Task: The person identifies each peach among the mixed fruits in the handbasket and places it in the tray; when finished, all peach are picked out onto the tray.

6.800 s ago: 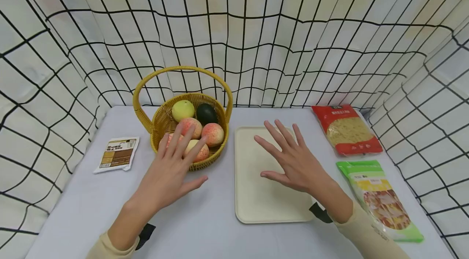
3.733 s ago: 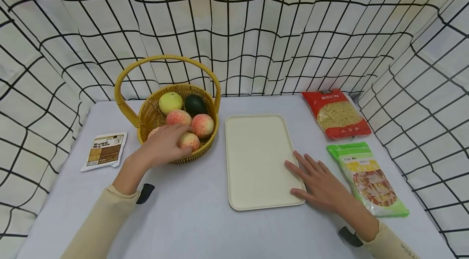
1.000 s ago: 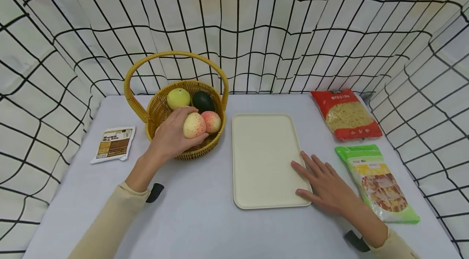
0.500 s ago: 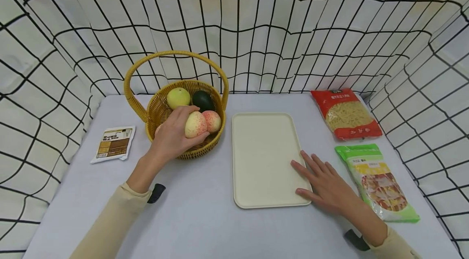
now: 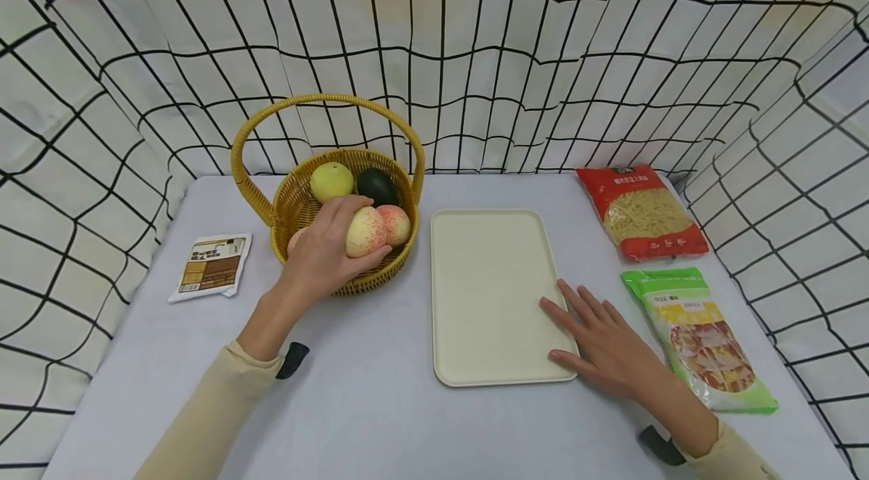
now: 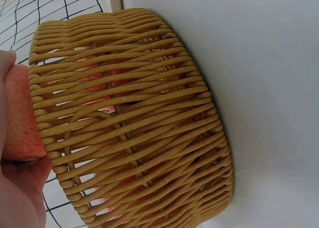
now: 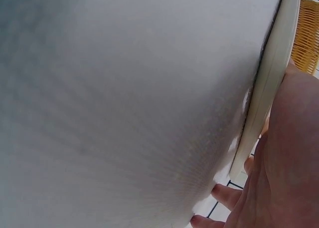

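Observation:
My left hand [image 5: 329, 242] grips a peach [image 5: 366, 232], pale yellow with red speckles, at the front of the yellow wicker basket [image 5: 360, 284]. In the left wrist view the held peach [image 6: 22, 118] shows just past the rim of the basket [image 6: 129, 123]. A second, pinker peach [image 5: 396, 225] lies right beside it in the basket, and part of another shows left of the hand. Behind them sit a yellow-green round fruit [image 5: 331, 182] and a dark green avocado-like fruit [image 5: 377, 186]. My right hand [image 5: 604, 344] lies with spread fingers over the right edge of the cream tray [image 5: 498, 299].
A red bag of pasta [image 5: 645, 216] and a green-and-yellow food bag [image 5: 706, 344] lie on the right. A small white-and-brown packet [image 5: 213, 267] lies left of the basket. Black netting [image 5: 441, 57] over white cloth surrounds the table [image 5: 380, 404].
Since the earliest frame, my left hand has taken hold of a peach in the basket, and my right hand has come down at the tray's right edge. Over the last second the peach shifts slightly right.

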### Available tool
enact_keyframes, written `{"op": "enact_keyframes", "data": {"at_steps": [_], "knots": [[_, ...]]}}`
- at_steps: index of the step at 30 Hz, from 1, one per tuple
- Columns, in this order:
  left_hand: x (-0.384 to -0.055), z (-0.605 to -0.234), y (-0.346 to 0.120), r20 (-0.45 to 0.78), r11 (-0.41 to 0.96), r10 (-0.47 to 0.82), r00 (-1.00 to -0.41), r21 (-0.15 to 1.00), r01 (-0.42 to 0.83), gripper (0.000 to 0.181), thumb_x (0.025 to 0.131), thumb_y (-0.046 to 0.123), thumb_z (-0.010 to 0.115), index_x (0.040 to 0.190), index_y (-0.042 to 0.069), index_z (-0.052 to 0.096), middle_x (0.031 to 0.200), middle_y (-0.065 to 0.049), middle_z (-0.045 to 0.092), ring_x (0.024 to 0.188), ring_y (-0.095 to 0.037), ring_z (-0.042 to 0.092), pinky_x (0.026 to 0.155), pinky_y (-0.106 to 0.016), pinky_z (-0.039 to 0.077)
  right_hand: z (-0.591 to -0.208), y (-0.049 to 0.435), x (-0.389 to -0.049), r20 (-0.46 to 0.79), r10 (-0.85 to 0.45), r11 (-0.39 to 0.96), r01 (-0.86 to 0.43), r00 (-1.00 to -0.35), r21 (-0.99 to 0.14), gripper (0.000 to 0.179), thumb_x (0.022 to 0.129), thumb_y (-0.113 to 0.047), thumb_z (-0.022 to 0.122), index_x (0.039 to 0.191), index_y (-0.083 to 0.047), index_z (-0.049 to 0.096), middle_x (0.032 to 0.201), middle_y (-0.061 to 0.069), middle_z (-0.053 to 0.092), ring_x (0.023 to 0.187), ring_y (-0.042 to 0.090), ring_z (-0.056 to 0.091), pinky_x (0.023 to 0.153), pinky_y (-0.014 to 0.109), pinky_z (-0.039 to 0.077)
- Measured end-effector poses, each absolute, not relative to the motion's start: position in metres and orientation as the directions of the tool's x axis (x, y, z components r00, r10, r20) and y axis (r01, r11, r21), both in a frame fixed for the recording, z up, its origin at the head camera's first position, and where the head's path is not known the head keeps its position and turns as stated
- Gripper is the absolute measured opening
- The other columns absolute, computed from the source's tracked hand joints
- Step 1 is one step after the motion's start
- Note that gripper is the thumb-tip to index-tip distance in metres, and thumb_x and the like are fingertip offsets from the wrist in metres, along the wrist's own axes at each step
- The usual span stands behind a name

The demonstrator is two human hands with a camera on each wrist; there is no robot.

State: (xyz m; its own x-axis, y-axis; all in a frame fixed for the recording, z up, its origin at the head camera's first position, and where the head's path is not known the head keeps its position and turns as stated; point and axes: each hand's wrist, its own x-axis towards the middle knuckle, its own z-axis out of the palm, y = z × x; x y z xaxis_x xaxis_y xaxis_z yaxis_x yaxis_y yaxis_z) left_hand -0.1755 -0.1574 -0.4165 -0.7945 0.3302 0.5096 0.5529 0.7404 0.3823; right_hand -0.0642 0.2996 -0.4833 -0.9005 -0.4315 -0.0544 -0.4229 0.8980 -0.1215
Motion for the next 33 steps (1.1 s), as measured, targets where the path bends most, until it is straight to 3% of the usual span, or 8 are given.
{"op": "enact_keyframes", "data": {"at_steps": [15, 23, 33], "knots": [[-0.174, -0.412, -0.145, 0.495, 0.704, 0.358, -0.791, 0.414, 0.578, 0.071, 0.085, 0.036, 0.089, 0.140, 0.006, 0.056, 0.141, -0.017, 0.059, 0.132, -0.037, 0.052, 0.092, -0.057, 0.060, -0.483, 0.301, -0.064, -0.051, -0.430, 0.898, -0.422, -0.901, -0.128, 0.079, 0.100, -0.064, 0.059, 0.168, -0.037, 0.029, 0.180, 0.006, 0.021, 0.161, 0.044, 0.030, 0.122, 0.072, 0.034], [-0.175, -0.407, -0.136, 0.512, 0.706, 0.376, -0.772, 0.381, 0.597, 0.071, 0.085, 0.037, 0.090, 0.140, 0.006, 0.057, 0.140, -0.016, 0.060, 0.129, -0.036, 0.057, 0.094, -0.055, 0.060, -0.485, 0.302, -0.064, -0.047, -0.435, 0.895, -0.426, -0.899, -0.129, 0.079, 0.101, -0.064, 0.059, 0.169, -0.036, 0.029, 0.180, 0.006, 0.020, 0.161, 0.044, 0.030, 0.122, 0.072, 0.034], [-0.176, -0.403, -0.121, 0.485, 0.680, 0.416, -0.769, 0.395, 0.617, 0.068, 0.087, 0.037, 0.088, 0.140, 0.008, 0.055, 0.139, -0.014, 0.059, 0.120, -0.030, 0.062, 0.087, -0.049, 0.063, -0.485, 0.302, -0.065, -0.045, -0.435, 0.895, -0.427, -0.899, -0.129, 0.080, 0.100, -0.064, 0.059, 0.169, -0.036, 0.029, 0.180, 0.006, 0.020, 0.161, 0.044, 0.030, 0.122, 0.072, 0.034]]}}
